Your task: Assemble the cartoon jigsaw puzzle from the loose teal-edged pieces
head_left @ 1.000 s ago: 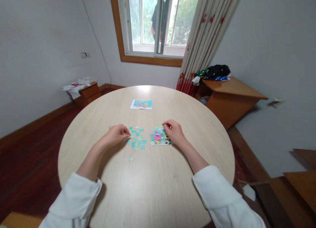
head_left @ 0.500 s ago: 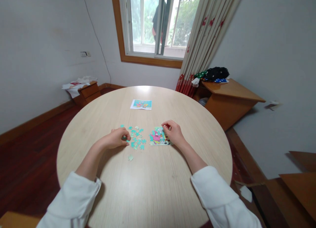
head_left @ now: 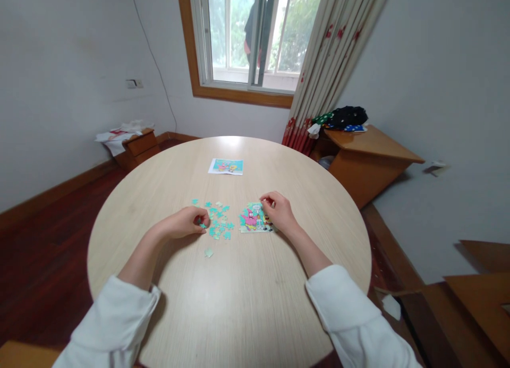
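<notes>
A partly assembled jigsaw puzzle [head_left: 250,221] with pink and yellow cartoon figures lies flat on the round table [head_left: 239,299]. My right hand [head_left: 278,210] rests over its right side and covers part of the picture. Its thumb and fingertips are pinched together at the upper edge; whatever is between them is hidden. Left of the puzzle, several loose teal puzzle pieces [head_left: 220,223] are spread out. At their left side my left hand [head_left: 187,222] is curled, thumb and fingers closed around a small teal puzzle piece [head_left: 202,225]. One pale green piece [head_left: 209,253] lies apart, nearer to me.
Farther back on the table is a printed picture sheet [head_left: 226,167] of the cartoon scene. Beyond the table are a window [head_left: 247,39] and a long curtain [head_left: 330,54]. A wooden desk [head_left: 370,150] with cloths on it stands at right, a small cabinet [head_left: 139,143] at left.
The view has shifted slightly. My left fingers have drawn in around the teal piece at the edge of the loose ones. My right hand stays pinched at the puzzle's upper edge.
</notes>
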Tool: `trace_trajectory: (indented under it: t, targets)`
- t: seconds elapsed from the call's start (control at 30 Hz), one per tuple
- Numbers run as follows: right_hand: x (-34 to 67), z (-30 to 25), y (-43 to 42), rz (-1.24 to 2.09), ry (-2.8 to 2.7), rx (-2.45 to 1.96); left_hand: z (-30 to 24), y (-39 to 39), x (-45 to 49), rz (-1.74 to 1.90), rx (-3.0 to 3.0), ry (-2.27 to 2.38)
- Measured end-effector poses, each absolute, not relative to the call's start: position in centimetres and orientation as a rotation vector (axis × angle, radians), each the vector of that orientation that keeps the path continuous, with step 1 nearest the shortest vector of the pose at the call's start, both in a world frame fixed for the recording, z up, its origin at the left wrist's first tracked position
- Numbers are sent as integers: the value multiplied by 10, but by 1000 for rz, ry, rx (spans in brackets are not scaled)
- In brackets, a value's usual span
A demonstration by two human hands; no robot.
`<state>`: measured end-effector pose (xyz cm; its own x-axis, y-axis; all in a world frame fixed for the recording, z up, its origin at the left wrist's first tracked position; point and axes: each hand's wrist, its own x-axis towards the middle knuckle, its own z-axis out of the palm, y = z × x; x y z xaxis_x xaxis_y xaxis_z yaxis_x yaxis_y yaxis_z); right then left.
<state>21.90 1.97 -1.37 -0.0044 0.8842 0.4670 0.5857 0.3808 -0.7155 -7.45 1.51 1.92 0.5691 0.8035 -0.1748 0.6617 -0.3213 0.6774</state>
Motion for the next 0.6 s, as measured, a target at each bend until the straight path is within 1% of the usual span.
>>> trace_trajectory:
  t: [0.2, 0.37, 0.47, 0.6]
  targets:
    - [220, -13, 20, 402, -1653, -1309, 21, 12, -71, 351, 2009, 1131]
    - [219, -11, 21, 447, -1586, -1321, 24, 11, -62, 598, 1762, 1180]
    - [215, -11, 20, 527, -1557, -1310, 21, 9, -51, 682, 1632, 1144]
    - [203, -11, 13, 718, -1599, -1228, 15, 2, -32, 713, 1546, 1051]
